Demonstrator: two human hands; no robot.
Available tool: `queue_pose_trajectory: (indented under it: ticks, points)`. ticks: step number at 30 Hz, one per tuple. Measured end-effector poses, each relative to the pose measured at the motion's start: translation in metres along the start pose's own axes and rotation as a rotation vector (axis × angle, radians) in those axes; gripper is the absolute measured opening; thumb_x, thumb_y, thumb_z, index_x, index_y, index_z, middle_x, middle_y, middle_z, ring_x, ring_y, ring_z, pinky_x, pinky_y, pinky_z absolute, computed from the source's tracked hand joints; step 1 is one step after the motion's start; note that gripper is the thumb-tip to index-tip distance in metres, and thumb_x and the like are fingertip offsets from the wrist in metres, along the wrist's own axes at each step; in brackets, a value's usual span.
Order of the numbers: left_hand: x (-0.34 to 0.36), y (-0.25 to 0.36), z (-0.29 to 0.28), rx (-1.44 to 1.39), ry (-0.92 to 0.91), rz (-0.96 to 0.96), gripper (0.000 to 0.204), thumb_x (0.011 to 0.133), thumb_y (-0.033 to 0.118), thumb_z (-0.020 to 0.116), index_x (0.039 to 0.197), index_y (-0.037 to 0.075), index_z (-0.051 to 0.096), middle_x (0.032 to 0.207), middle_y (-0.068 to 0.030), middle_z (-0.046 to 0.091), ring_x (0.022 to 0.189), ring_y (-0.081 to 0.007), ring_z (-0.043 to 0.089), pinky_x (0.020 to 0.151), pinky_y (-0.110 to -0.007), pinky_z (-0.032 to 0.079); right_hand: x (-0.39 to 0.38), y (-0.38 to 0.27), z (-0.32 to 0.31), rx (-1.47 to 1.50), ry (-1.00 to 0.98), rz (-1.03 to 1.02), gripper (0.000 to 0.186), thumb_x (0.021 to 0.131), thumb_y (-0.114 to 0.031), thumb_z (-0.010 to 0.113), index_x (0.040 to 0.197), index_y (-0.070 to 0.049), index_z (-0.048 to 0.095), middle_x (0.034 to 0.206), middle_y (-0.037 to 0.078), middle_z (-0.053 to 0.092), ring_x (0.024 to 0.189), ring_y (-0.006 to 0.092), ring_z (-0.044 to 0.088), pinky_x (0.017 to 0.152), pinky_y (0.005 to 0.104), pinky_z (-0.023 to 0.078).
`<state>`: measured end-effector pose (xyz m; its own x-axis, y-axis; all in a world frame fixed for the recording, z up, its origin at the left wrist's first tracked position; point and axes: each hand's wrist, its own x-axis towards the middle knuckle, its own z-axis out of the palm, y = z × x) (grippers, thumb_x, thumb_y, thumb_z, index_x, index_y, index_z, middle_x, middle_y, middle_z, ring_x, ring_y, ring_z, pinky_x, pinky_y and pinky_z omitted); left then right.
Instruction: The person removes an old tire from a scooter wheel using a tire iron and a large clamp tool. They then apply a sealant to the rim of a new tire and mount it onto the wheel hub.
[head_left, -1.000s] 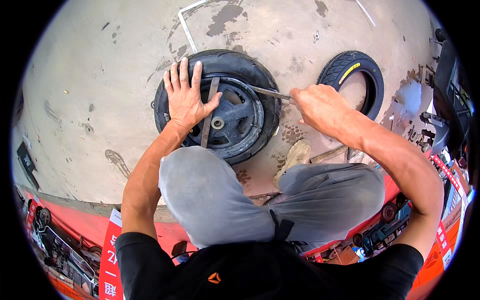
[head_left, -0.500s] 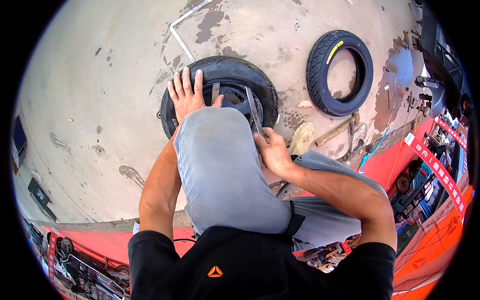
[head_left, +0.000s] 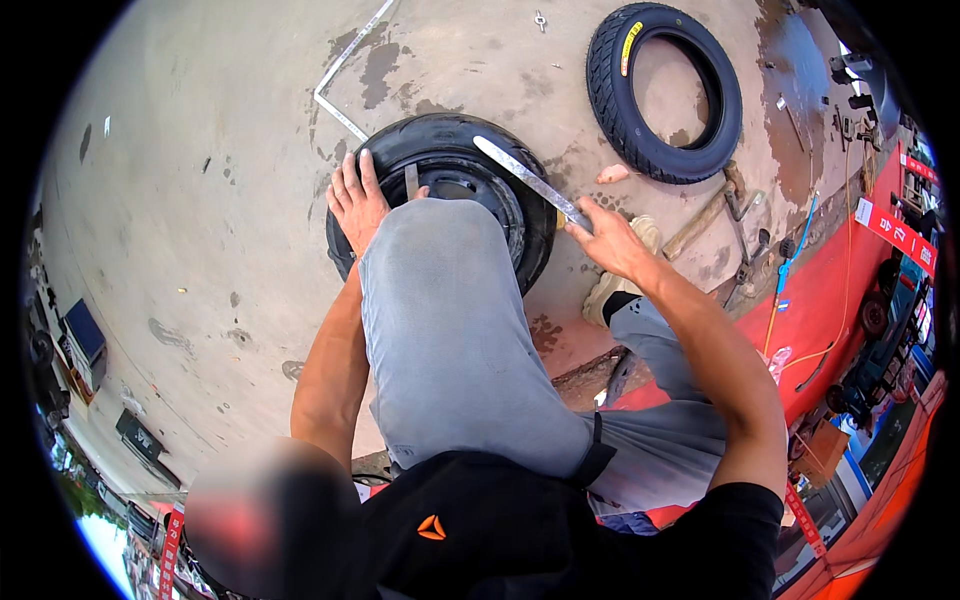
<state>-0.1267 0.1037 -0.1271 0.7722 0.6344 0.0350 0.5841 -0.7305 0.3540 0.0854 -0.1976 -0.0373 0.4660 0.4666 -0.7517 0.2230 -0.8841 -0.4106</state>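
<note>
A wheel with a black tyre (head_left: 400, 138) on a dark rim (head_left: 495, 203) lies flat on the ground in front of my knee, which covers its near part. My left hand (head_left: 358, 208) rests on the tyre's left side, fingers stretched out. Its thumb is beside a flat metal tyre lever (head_left: 411, 180) that stands at the rim's edge. In my right hand (head_left: 610, 242) is a long silver tyre lever (head_left: 530, 176), gripped at its near end. The lever's rounded tip hangs over the tyre's far right part; whether it touches the rubber I cannot tell.
Another black tyre (head_left: 607, 105) with a yellow label lies to the far right. Near my shoe (head_left: 645, 235) are a wooden-handled hammer (head_left: 697, 222) and a blue air tool (head_left: 785, 270) with a hose. A white angled strip (head_left: 325, 100) lies beyond the wheel. Red matting (head_left: 830, 290) borders the right.
My right hand has drawn its lever away from the rim and moved right, the lever now slanting over the tyre. My left hand stays on the tyre. The view has shifted.
</note>
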Motion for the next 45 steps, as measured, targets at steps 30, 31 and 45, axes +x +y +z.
queue_pose_trajectory:
  ticks: [30, 31, 45]
  points:
    - [0.005, -0.014, 0.007, -0.017, -0.03, 0.035, 0.115, 0.077, 0.058, 0.086, 0.164, 0.003, 0.034, 0.166, -0.0238, 0.036, 0.155, -0.0463, 0.03, 0.128, -0.061, 0.02, 0.006, -0.087, -0.107, 0.004, -0.415, 0.141, 0.035, 0.108, -0.023, 0.062, 0.131, 0.002, 0.073, 0.08, 0.005, 0.063, 0.056, 0.0119, 0.049, 0.054, 0.0329, 0.043]
    - [0.005, -0.014, 0.002, -0.02, -0.05, 0.023, 0.115, 0.077, 0.058, 0.086, 0.164, 0.003, 0.034, 0.166, -0.0238, 0.035, 0.155, -0.0458, 0.03, 0.128, -0.06, 0.02, 0.018, -0.102, -0.122, 0.021, -0.549, 0.276, 0.034, 0.109, -0.023, 0.061, 0.128, 0.002, 0.073, 0.077, 0.004, 0.059, 0.053, 0.0117, 0.046, 0.05, 0.0327, 0.039]
    - [0.007, -0.003, -0.009, -0.087, -0.057, 0.036, 0.113, 0.076, 0.056, 0.089, 0.162, 0.003, 0.039, 0.165, -0.0227, 0.038, 0.156, -0.0441, 0.031, 0.129, -0.06, 0.02, -0.053, -0.135, 0.069, 0.979, -0.09, 0.521, 0.027, 0.111, -0.028, 0.062, 0.098, -0.005, 0.054, 0.075, 0.0, 0.05, 0.056, 0.0121, 0.047, 0.051, 0.0306, 0.04]
